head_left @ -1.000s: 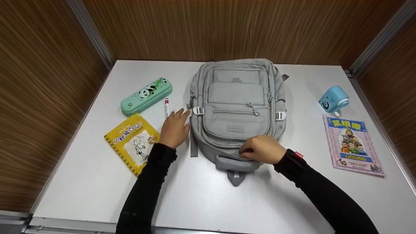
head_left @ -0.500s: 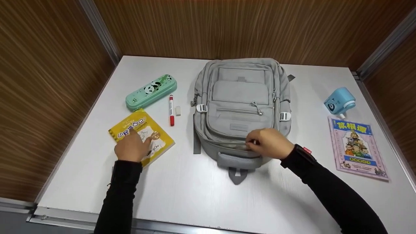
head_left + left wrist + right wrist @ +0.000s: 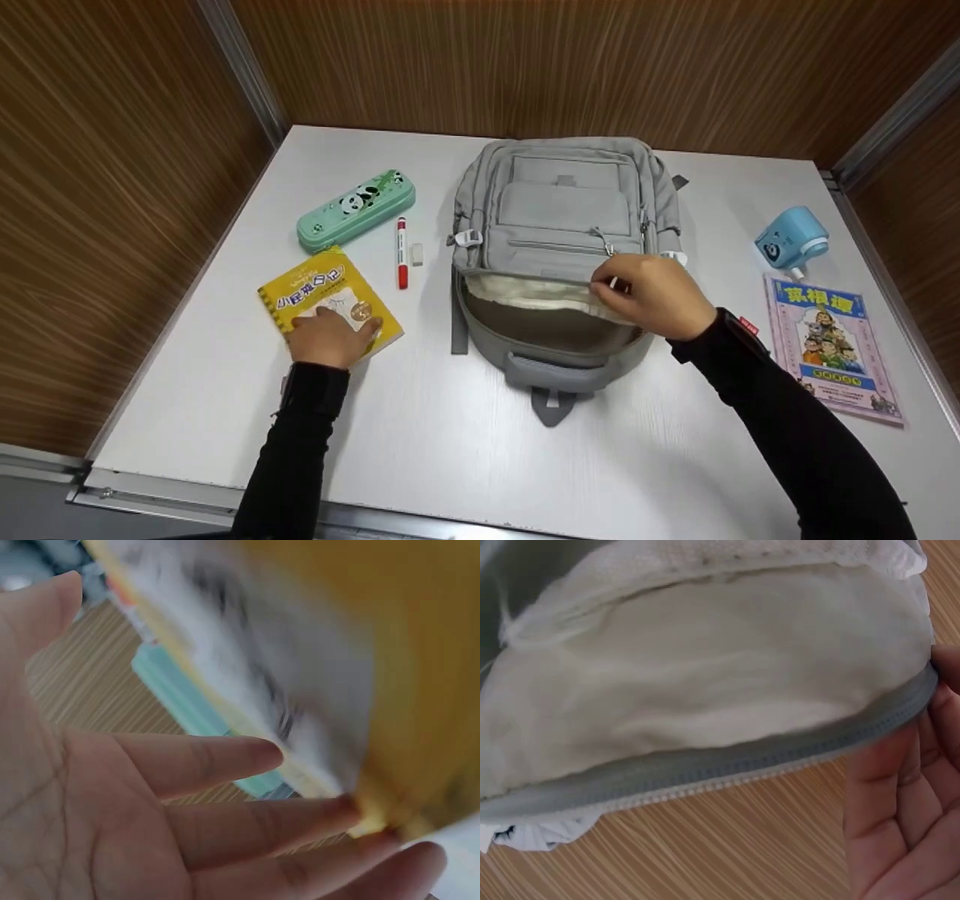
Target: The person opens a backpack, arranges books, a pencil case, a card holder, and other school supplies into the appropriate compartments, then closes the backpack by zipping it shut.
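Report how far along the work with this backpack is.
Done: the backpack is unzipped, its interior showing. In hand: the right hand pinches the edge of the raised flap; the left hand is at the yellow book. Left, probably, if the loose things belong inside: that book, the green pencil case, red marker, small pale block, blue item and pink book, all outside it on the table.

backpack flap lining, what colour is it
Creamy off-white; the lining shows best in the right wrist view.

The white table carries a backpack, yellow book, pencil case, marker, eraser, blue bottle (panda-printed) and pink book.
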### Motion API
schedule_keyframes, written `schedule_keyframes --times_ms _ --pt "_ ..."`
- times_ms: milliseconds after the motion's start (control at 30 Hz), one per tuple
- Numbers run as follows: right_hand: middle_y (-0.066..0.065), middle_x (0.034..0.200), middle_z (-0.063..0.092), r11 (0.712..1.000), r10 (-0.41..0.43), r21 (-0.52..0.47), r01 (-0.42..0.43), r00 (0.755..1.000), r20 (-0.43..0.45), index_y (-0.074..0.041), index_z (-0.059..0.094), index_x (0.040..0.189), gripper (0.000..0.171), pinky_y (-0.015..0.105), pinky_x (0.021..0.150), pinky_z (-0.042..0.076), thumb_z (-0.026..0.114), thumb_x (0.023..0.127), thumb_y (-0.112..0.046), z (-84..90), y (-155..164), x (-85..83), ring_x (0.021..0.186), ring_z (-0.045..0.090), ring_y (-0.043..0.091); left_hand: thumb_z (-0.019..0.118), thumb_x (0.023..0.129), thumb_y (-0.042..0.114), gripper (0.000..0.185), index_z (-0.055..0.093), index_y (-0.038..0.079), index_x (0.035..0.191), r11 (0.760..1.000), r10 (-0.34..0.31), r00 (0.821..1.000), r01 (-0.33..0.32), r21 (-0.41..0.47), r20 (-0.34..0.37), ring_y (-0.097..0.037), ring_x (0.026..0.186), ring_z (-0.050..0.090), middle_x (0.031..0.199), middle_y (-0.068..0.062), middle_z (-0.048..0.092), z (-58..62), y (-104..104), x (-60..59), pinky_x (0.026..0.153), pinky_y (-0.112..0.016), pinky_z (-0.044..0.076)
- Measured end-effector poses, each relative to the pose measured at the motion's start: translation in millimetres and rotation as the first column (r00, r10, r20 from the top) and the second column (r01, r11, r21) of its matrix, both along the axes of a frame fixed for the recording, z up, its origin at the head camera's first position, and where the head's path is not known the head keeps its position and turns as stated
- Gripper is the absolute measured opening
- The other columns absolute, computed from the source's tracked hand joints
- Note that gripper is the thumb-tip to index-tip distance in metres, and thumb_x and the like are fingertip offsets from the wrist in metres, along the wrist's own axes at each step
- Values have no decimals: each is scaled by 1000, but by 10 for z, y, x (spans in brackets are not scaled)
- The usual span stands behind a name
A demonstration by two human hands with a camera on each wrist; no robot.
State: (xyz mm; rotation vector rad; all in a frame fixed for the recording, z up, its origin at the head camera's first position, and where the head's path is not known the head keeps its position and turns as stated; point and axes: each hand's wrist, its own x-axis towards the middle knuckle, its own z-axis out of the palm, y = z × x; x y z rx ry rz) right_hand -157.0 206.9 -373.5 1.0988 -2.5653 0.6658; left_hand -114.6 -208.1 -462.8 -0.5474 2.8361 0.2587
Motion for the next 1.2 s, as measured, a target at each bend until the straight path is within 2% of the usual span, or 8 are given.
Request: schedule_keyframes --times_ms 100,167,300,567,767,967,1067,1200 --pt "3 77 71 999 -31 -33 30 999 -12 -7 73 85 5 30 60 52 68 85 -4 76 36 -22 65 64 12 43 88 73 109 25 -17 145 999 36 999 -36 13 0 -67 122 39 138 -54 24 -60 -29 35 87 -61 53" --pt "3 78 72 998 -47 -43 47 999 -7 -6 73 86 5 29 60 51 68 86 -5 112 53 -36 65 63 12 47 87 73 108 25 -14 146 996 64 998 -63 57 -18 -68 122 36 140 -54 18 -80 -96 71 88 -61 52" --pt "4 78 72 997 -68 -44 68 998 -3 -6 73 87 5 29 60 50 68 86 -6 173 76 -55 65 63 12 60 80 70 111 22 -9 148 976 137 990 -130 173 -29 -56 111 43 130 -47 32 -59 -291 113 85 -54 50" --pt "4 80 73 992 -102 -76 101 995 -12 -6 74 87 6 15 62 43 68 87 -5 293 135 -54 65 62 11 76 70 64 129 3 0 155 896 256 967 -238 375 1 -40 97 50 120 -34 42 -62 -542 101 73 -38 48" --pt "4 78 71 983 -142 -121 138 990 -22 -6 74 88 7 10 62 37 68 89 -7 376 151 -71 64 57 7 77 73 59 119 11 -4 150 854 278 960 -245 458 -4 -34 95 56 112 -23 51 -85 -615 101 74 -35 47" --pt "6 78 70 973 -163 -166 161 987 0 -4 74 88 7 11 62 37 68 90 -7 403 97 -115 65 52 3 61 93 41 73 29 -5 140 747 314 948 -212 630 -53 -29 106 56 124 -21 53 -82 -674 182 83 -31 44" --pt "9 81 69 965 -176 -195 175 984 11 -1 73 91 9 12 64 36 65 92 -7 421 57 -130 68 50 4 47 101 32 59 23 -2 144 701 341 932 -164 694 -125 -27 108 59 128 -21 54 9 -659 270 81 -27 44" --pt "12 84 69 950 -201 -245 196 980 7 1 71 93 11 11 66 36 64 93 -8 462 13 -150 71 50 4 42 103 27 55 22 0 146 693 356 905 -88 715 -234 -18 98 63 127 -20 57 227 -551 390 75 -22 48"
